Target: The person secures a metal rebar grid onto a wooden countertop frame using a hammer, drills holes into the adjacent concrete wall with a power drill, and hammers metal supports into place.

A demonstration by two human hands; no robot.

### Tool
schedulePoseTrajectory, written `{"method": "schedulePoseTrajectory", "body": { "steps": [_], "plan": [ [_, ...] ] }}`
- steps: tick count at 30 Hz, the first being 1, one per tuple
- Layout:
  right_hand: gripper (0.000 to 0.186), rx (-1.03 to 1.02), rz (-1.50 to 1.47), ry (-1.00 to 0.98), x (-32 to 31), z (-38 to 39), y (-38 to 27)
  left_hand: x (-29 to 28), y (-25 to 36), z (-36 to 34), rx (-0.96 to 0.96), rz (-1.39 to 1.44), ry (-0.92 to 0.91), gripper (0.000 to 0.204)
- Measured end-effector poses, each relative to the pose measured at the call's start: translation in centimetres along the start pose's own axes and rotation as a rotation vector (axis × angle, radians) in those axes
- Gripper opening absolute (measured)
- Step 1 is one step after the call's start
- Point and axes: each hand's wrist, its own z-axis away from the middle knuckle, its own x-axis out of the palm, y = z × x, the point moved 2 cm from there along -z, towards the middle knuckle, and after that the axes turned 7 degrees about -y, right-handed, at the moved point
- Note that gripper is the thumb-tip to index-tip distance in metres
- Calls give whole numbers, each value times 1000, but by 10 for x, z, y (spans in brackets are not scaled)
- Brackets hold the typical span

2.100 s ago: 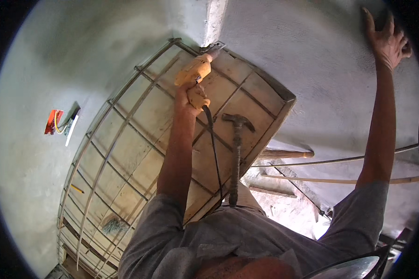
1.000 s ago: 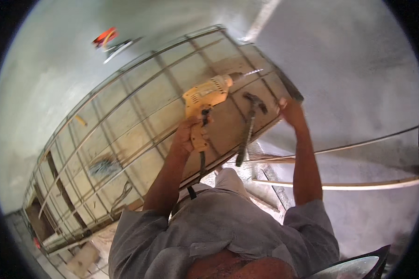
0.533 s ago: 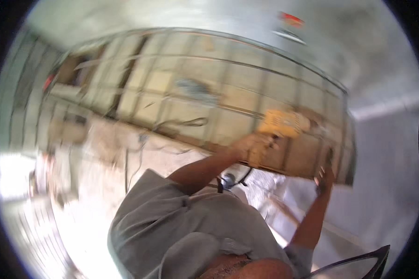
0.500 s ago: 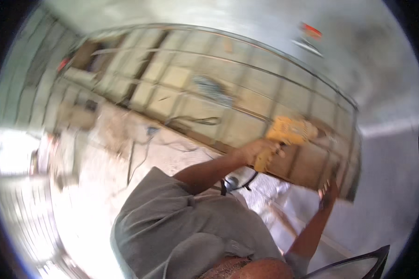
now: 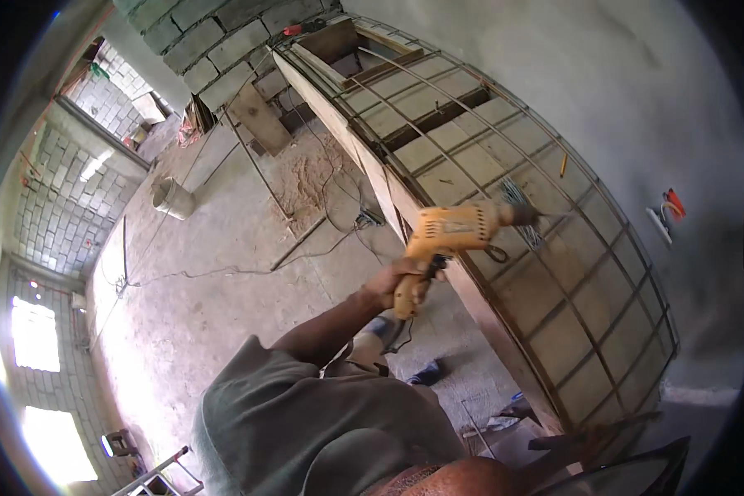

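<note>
My left hand [image 5: 395,283] grips the handle of a yellow-orange power drill [image 5: 453,228], fingers wrapped around it. The drill lies level, its dark chuck and thin bit pointing right, over a wood-edged form [image 5: 492,318] crossed by a grid of steel bars [image 5: 583,318]. A bundle of thin tie wire [image 5: 521,213] lies on the form behind the chuck. My right hand [image 5: 569,450] is low at the right, by the near end of the form; it is dark and blurred, and its fingers cannot be made out.
A boxed wooden opening [image 5: 339,51] sits at the form's far end. A yellow pencil-like stick [image 5: 563,165] and an orange-handled tool [image 5: 672,205] lie toward the wall. On the concrete floor are a bucket [image 5: 174,199], cords [image 5: 223,271], boards [image 5: 258,116] and debris.
The view has swung, bringing more of the floor and room in at left. My left hand still holds the drill. My right hand, outstretched with fingers showing before, is now lower and darker.
</note>
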Motion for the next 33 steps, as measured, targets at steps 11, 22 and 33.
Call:
{"method": "schedulePoseTrajectory", "body": {
  "steps": [11,22,33],
  "plan": [
    [65,-263,189,-618,272,117,-86,-133,188,225,523,-73,309,49],
    [20,-27,-242,-508,586,309,-193,-197,449,352,967,-442,505,53],
    [26,-259,-419,-756,815,340,-154,-247,727,299,1097,-529,374,46]
  ]
}}
